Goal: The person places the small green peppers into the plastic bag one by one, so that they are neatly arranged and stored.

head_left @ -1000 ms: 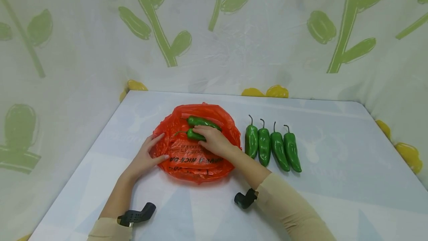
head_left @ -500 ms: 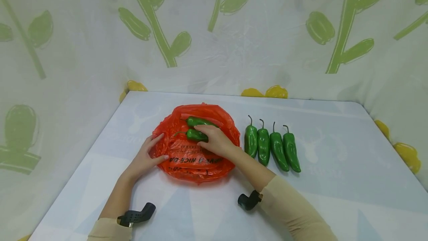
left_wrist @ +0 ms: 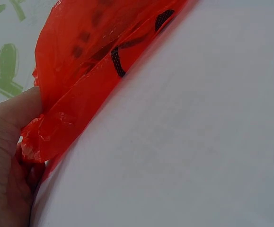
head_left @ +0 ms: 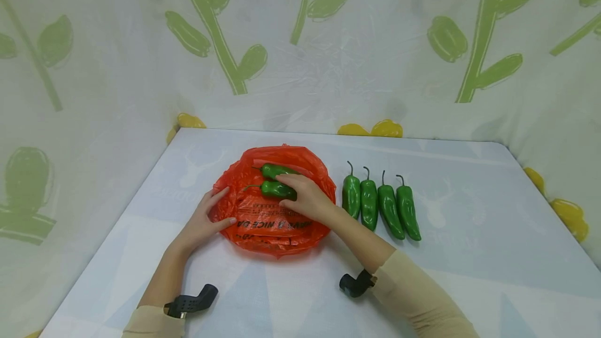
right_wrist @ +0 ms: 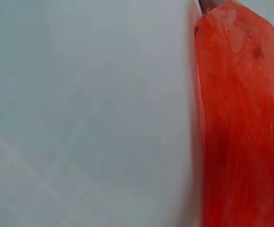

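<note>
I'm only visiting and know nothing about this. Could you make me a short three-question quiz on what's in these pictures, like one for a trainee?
1. How many green peppers lie in a row outside the red bag?

2. True or false: in the head view, exactly five peppers can be seen inside the bag.

3. What is the person's left grip touching?
A) A pepper in the row
B) The edge of the bag
C) A pepper inside the bag

Key:
1. Four.
2. False; two peppers show there.
3. B.
</note>
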`<state>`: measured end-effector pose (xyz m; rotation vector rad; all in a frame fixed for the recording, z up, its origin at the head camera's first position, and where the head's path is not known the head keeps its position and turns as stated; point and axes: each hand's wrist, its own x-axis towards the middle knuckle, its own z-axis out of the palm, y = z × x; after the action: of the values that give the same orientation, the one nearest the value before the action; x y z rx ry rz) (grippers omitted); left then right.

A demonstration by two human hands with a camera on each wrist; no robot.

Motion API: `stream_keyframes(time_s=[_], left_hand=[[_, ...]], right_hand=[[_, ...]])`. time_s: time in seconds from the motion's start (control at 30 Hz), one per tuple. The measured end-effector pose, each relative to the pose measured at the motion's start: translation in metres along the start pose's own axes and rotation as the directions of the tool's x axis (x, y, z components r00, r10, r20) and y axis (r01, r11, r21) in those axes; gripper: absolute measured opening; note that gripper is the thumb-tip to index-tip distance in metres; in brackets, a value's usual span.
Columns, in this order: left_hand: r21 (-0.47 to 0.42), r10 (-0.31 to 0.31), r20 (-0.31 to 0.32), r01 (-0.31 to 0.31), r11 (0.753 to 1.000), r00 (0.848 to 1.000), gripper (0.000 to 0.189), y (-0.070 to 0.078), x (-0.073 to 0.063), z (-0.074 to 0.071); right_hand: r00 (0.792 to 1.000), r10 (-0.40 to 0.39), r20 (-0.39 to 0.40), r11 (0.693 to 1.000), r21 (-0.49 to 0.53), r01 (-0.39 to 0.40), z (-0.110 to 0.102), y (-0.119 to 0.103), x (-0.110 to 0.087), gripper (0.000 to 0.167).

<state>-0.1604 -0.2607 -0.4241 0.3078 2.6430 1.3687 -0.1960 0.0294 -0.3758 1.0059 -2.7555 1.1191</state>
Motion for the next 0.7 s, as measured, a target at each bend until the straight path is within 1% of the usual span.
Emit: stream_keyframes(time_s=[0.2, 0.47, 0.7], left_hand=[[-0.006, 0.002, 0.001, -0.002, 1.000, 1.000, 0.079, 0.002, -0.001, 0.000], [-0.008, 0.005, -0.003, -0.005, 1.000, 1.000, 0.079, 0.002, -0.001, 0.001], [-0.006, 0.001, 0.001, -0.001, 1.000, 1.000, 0.079, 0.002, -0.001, 0.000]], right_hand=[[1.000, -0.001, -0.020, 1.000, 0.020, 0.001, -0.006, -0.002, -0.007, 0.059], [0.998, -0.050, -0.038, 0.998, 0.033, 0.052, -0.016, -0.004, -0.019, 0.062], [0.999, -0.035, -0.024, 0.999, 0.039, 0.036, -0.024, -0.006, -0.028, 0.064]])
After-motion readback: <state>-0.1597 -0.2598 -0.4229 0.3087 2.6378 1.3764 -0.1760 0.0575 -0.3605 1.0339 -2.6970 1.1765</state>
